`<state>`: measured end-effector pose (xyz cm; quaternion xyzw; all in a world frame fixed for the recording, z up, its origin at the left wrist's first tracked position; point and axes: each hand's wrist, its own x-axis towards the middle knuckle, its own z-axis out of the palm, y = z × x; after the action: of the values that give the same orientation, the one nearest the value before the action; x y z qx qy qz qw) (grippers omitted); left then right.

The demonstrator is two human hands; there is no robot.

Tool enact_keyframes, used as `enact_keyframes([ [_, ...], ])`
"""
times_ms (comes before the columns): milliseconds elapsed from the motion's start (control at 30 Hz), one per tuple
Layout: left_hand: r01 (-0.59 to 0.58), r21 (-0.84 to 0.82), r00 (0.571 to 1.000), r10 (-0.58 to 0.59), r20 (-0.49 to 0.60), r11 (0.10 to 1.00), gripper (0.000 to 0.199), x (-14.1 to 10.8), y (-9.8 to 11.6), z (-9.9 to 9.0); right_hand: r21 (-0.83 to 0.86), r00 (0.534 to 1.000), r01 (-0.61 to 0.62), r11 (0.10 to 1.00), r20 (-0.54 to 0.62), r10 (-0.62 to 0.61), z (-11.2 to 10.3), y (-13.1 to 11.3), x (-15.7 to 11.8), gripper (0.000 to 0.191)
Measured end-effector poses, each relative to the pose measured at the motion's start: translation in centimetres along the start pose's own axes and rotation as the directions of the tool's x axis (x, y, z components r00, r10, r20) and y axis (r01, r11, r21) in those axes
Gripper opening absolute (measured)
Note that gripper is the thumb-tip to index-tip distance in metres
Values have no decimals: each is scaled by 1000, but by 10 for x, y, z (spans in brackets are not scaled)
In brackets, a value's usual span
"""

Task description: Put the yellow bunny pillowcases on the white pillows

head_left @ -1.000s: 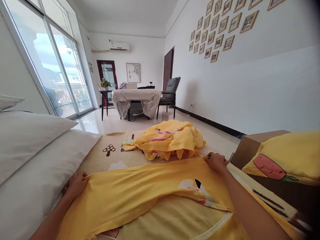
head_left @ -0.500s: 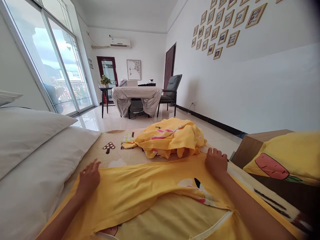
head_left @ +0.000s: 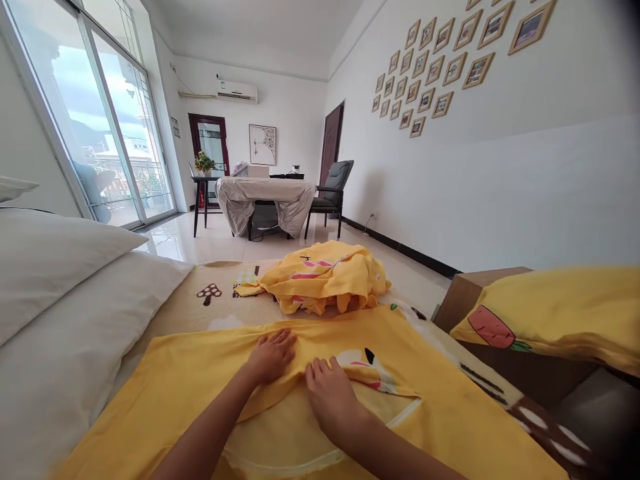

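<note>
A yellow cloth cover point(head_left: 200, 367) with a printed white animal figure lies spread in front of me, its opening edged by a pale strip that looks like a zipper. My left hand point(head_left: 273, 355) rests flat on the cover near the middle, fingers stretched out. Just beside it, my right hand point(head_left: 331, 393) has its fingers bent over the upper edge of the opening, gripping the cloth; the thumb is hidden. Paler yellow fabric point(head_left: 280, 433) shows inside the opening. Beyond both hands lies a crumpled heap of yellow printed cloth point(head_left: 325, 277).
White pillows point(head_left: 130, 300) are stacked at the left on a beige patterned blanket point(head_left: 175, 320). At the right, a yellow cushion with a carrot print point(head_left: 550, 320) rests on a brown box-like piece point(head_left: 463, 297). A covered table point(head_left: 270, 189) and a dark chair point(head_left: 333, 190) stand farther back.
Both hands have come inward from the cover's far left and right sides to its middle. The right hand now grips the opening's edge. The camera view has shifted slightly.
</note>
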<state>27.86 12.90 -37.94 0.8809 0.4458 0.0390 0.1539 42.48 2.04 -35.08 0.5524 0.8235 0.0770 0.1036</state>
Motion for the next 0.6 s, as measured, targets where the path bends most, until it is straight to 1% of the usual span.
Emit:
enact_keyframes([
  [67,50,-1,998,-50,-41,999,48,-4,-3,-2,54,993,-13,998,-116,19,9,0,7,50],
  [100,66,-5,996,-66,-57,998,48,-7,-3,-3,89,986,-22,996,-161,37,14,2,9,44],
  [167,75,-15,994,-76,-74,997,51,-17,1,-5,147,974,-55,988,-209,85,22,7,13,28],
  [200,69,-19,994,-70,-78,997,51,-23,5,-6,163,970,-69,984,-219,104,25,10,15,24],
  [267,38,-24,997,-39,-70,999,47,-33,16,-5,169,969,-79,982,-220,116,28,16,16,23],
  [300,8,-24,998,-10,-61,1000,49,-37,22,-4,166,970,-82,983,-214,117,29,19,17,23],
  [367,-60,0,997,60,-57,998,60,-42,34,1,158,970,-103,982,-201,134,27,26,18,25],
  [433,-96,52,992,100,-82,994,58,-43,43,6,144,970,-130,981,-186,156,26,32,18,25],
  [500,-88,96,989,98,-110,992,53,-41,46,11,127,968,-157,979,-177,179,24,39,18,26],
  [600,-56,99,990,68,-120,994,59,-38,41,14,110,960,-195,975,-180,213,20,48,17,29],
])
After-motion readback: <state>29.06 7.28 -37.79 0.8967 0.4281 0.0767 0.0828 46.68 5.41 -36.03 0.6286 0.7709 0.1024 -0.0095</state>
